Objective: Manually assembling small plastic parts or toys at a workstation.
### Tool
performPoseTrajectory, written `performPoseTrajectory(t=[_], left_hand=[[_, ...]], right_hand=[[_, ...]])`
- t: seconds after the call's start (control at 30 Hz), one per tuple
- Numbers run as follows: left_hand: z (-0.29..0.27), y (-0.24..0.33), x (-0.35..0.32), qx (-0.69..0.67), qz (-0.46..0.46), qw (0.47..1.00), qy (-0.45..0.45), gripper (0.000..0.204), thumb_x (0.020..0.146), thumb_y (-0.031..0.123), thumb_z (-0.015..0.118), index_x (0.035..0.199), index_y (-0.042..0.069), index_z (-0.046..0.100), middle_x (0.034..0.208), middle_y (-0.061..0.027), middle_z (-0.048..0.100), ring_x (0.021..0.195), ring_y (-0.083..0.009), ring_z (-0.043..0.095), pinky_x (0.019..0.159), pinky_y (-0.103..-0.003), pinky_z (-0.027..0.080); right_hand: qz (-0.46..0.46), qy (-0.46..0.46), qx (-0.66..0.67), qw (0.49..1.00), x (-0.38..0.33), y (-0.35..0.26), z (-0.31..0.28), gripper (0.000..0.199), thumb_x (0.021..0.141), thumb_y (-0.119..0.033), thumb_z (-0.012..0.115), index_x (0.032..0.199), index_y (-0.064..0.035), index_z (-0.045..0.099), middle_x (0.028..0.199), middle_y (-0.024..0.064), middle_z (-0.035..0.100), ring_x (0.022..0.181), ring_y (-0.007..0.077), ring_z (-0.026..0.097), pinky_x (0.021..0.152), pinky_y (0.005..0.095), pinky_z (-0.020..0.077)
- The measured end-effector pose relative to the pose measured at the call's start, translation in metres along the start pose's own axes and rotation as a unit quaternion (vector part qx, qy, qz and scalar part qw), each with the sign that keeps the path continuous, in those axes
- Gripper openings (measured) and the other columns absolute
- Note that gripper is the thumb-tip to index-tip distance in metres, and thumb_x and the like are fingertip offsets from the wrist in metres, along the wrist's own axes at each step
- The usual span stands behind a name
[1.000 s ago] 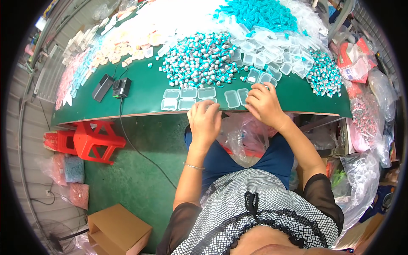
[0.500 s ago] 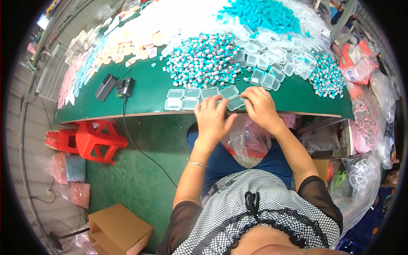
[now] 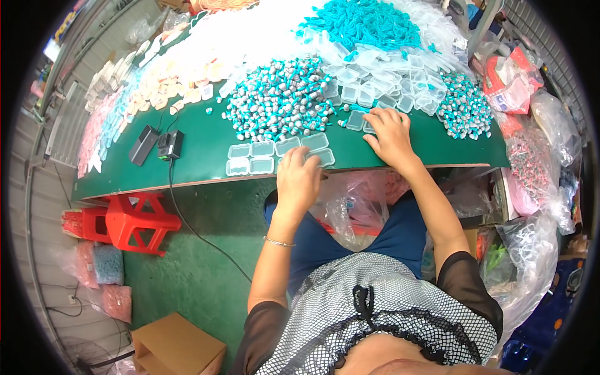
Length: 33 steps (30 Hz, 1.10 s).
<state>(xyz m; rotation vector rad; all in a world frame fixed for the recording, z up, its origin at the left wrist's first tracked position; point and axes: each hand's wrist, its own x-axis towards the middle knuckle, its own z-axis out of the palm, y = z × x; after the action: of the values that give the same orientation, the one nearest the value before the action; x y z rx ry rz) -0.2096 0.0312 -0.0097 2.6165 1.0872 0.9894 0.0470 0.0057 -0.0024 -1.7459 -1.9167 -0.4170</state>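
My left hand (image 3: 299,180) lies at the green table's front edge (image 3: 206,178), its fingertips pressing on a small clear plastic box (image 3: 322,156) at the right end of a double row of such boxes (image 3: 251,157). My right hand (image 3: 390,134) is farther back and to the right. Its fingers are spread and touch loose clear boxes (image 3: 356,120). Behind the row lies a heap of small teal-and-grey pieces (image 3: 281,100). A second such heap (image 3: 465,112) is to the right of my right hand.
More clear boxes (image 3: 375,81) and a teal pile (image 3: 369,22) fill the table's back, with white and pink items (image 3: 156,81) to the left. Two black adapters (image 3: 156,145) with a cable lie at the left. Red stools (image 3: 134,219), a cardboard box (image 3: 175,344) and plastic bags (image 3: 531,162) surround me.
My right hand has left the box row and moved right and back to the loose clear boxes. My left hand has stayed at the row's right end.
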Motion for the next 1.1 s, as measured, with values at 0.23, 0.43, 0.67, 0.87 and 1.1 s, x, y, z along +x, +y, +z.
performPoseTrajectory(t=[0.23, 0.43, 0.67, 0.87, 1.1], left_hand=[[-0.004, -0.003, -0.001, -0.021, -0.006, 1.0, 0.007, 0.022, 0.077, 0.01, 0.067, 0.099, 0.005, 0.064, 0.118, -0.0163, 0.057, 0.114, -0.0365, 0.052, 0.092, -0.047, 0.043], [0.006, 0.023, 0.008, -0.051, 0.036, 0.996, 0.059, 0.036, 0.073, 0.012, 0.075, 0.106, 0.008, 0.064, 0.116, -0.0124, 0.058, 0.109, -0.0332, 0.054, 0.089, -0.044, 0.045], [0.032, 0.047, 0.019, -0.011, 0.046, 0.999, 0.009, 0.034, 0.073, 0.021, 0.076, 0.104, 0.012, 0.065, 0.113, -0.0078, 0.059, 0.111, -0.03, 0.053, 0.09, -0.046, 0.039], [0.034, 0.039, 0.016, 0.004, 0.05, 0.999, 0.002, 0.017, 0.076, 0.018, 0.072, 0.091, 0.01, 0.066, 0.112, -0.0076, 0.061, 0.112, -0.0299, 0.053, 0.093, -0.047, 0.038], [0.031, 0.029, 0.014, -0.004, 0.05, 0.999, 0.015, 0.018, 0.076, 0.018, 0.071, 0.089, 0.007, 0.065, 0.113, -0.0103, 0.059, 0.111, -0.0314, 0.053, 0.092, -0.047, 0.039]], right_hand=[[-0.01, 0.103, 0.059, 0.993, 0.001, 0.005, -0.005, 0.029, 0.076, -0.013, 0.074, 0.104, -0.0103, 0.068, 0.102, 0.0049, 0.063, 0.099, 0.0259, 0.057, 0.087, 0.0391, 0.0427], [0.15, 0.142, 0.315, 0.926, -0.015, -0.02, -0.006, 0.014, 0.083, -0.007, 0.07, 0.097, -0.004, 0.071, 0.079, 0.0057, 0.061, 0.06, 0.0103, 0.052, 0.054, 0.0246, 0.0423], [0.175, 0.035, 0.144, 0.973, -0.022, -0.047, 0.003, 0.012, 0.085, -0.018, 0.063, 0.092, -0.0092, 0.066, 0.069, 0.0097, 0.064, 0.061, 0.0309, 0.062, 0.063, 0.0423, 0.0479], [0.095, 0.082, 0.025, 0.992, -0.025, -0.005, -0.016, 0.014, 0.079, -0.02, 0.071, 0.089, -0.0109, 0.066, 0.092, 0.0041, 0.062, 0.09, 0.0251, 0.058, 0.074, 0.0399, 0.0454], [0.011, 0.055, 0.091, 0.994, -0.042, 0.009, -0.023, 0.011, 0.079, -0.008, 0.069, 0.089, -0.0078, 0.064, 0.092, 0.0064, 0.061, 0.089, 0.0273, 0.058, 0.076, 0.0372, 0.0447]])
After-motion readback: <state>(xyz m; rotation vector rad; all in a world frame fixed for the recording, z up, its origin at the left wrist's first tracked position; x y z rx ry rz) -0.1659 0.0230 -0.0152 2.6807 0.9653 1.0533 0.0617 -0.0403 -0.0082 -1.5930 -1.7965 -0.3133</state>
